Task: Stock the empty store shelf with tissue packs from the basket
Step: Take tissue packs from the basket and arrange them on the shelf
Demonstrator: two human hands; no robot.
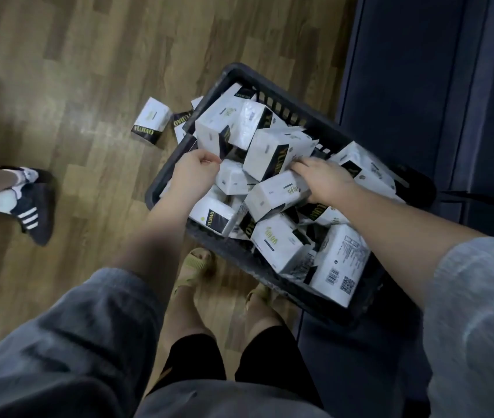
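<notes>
grey sleeves (477,312) frame both arms reaching into the basket (272,96). right hand (322,182) grips a pack (275,196) on top of the heap; left hand (196,171) pinches at wrapping by the rim, fingers curled. picking is under way. next: lift the pack free and carry it to the dark shelf (420,86). one pack lies on the floor (151,120).

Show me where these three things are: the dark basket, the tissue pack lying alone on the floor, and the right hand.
dark basket (281,99): head view, on its far slotted rim.
tissue pack on the floor (152,116): head view, on its white top face.
right hand (324,179): head view, on the back of the hand.
</notes>
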